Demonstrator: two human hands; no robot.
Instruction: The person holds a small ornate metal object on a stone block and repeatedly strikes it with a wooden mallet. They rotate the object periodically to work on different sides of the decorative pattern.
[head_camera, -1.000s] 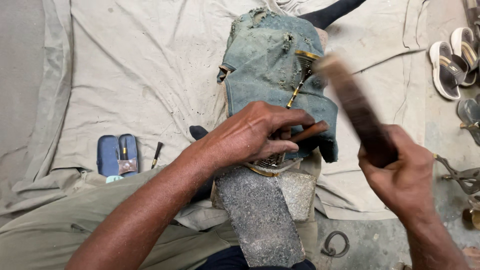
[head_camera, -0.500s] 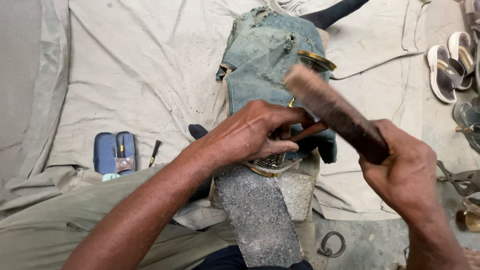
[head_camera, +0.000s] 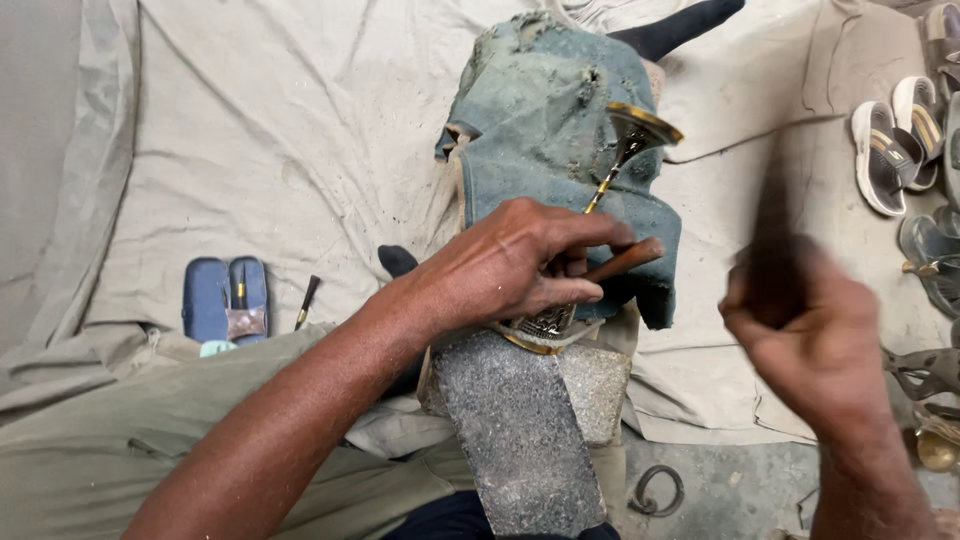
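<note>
Left hand: we see our left hand resting on the top end of the stone, fingers curled tight round a punch with a brown wooden handle, which pokes out to the right past the fingertips.

Right hand: our right hand is raised off to the right, well apart from the stone, and closed round the handle of a hammer. The hammer is a dark blur, so we cannot tell its head.

Brass piece: a brass piece with a patterned rim lies under the left hand, on the stone's upper end, touching the fingers. A thin brass stem runs up from it across the rag to a flared brass cup.

Stone: grey and speckled, a long block that runs from our lap up to the rag, with a paler block just beside it on the right.

Rag: blue-green, worn and dusty, draped over a lump just beyond the stone.

Ground: a pale sheet covers the floor.

Left of us: a blue case lies on the sheet, with a small dark tool just beside it.

Right edge: sandals lie near the sheet's border.

Below the stone: a metal ring sits on bare floor.
</note>
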